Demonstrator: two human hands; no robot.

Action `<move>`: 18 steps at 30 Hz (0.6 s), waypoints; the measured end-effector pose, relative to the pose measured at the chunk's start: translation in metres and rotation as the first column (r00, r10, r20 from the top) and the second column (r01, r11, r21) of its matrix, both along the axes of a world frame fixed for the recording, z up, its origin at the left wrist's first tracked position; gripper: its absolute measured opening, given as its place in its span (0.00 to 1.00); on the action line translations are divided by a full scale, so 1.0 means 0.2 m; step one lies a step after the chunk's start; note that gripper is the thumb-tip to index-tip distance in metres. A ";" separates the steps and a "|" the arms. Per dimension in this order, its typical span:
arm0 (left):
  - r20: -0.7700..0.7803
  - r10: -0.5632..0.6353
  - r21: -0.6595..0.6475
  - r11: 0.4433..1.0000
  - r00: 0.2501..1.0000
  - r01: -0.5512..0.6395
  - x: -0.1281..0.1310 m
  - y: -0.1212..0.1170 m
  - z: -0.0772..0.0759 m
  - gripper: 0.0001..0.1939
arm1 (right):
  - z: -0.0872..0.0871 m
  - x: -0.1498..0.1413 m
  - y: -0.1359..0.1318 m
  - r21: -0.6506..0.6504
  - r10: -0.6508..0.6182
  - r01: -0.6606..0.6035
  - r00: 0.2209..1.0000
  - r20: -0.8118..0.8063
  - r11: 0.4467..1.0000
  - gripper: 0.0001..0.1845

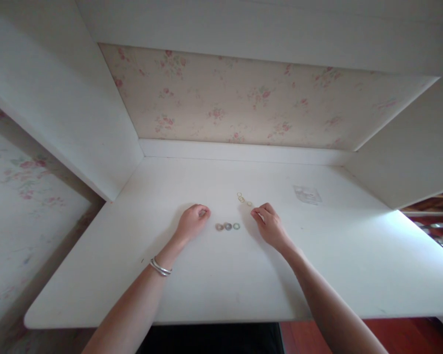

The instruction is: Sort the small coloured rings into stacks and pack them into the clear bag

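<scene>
Three small thick rings lie in a row between my hands: a brownish ring, a dark grey ring and a pale greenish ring. What they are made of is too small to tell. Beyond them are several thin yellow loops, like rubber bands. My left hand rests left of the row, its fingers curled and tips together; anything inside is hidden. With thumb and forefinger pinched, my right hand is just beside the nearest yellow loop. Whatever it pinches is too small to make out.
A clear, crumpled plastic bag lies at the right rear of the white desk. White side panels and an overhead panel enclose the desk, with flowered wallpaper behind. Shiny metal items show at the far right edge.
</scene>
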State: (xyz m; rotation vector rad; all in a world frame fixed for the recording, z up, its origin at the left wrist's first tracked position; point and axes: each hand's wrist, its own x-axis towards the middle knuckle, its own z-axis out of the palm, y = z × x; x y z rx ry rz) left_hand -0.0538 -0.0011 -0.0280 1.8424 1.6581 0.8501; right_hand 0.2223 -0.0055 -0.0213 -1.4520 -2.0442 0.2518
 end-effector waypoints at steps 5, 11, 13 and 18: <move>0.015 -0.002 -0.028 1.000 1.000 0.002 0.00 0.00 0.00 0.13 | -0.04 -0.04 -0.10 0.000 0.106 -0.106 0.992 0.073 0.994 0.15; 0.040 0.003 -0.031 1.000 0.999 -0.002 0.00 0.00 -0.01 0.13 | -0.04 -0.05 -0.13 -0.036 0.165 -0.161 0.970 0.179 0.986 0.15; 0.038 0.003 -0.026 1.000 0.999 -0.002 0.00 0.00 -0.01 0.13 | -0.04 -0.05 -0.14 -0.038 0.185 -0.181 0.964 0.191 0.983 0.15; 0.021 -0.002 -0.006 1.000 1.000 0.002 0.00 0.00 -0.02 0.13 | -0.04 -0.04 -0.12 0.006 0.103 -0.105 0.988 0.116 0.994 0.15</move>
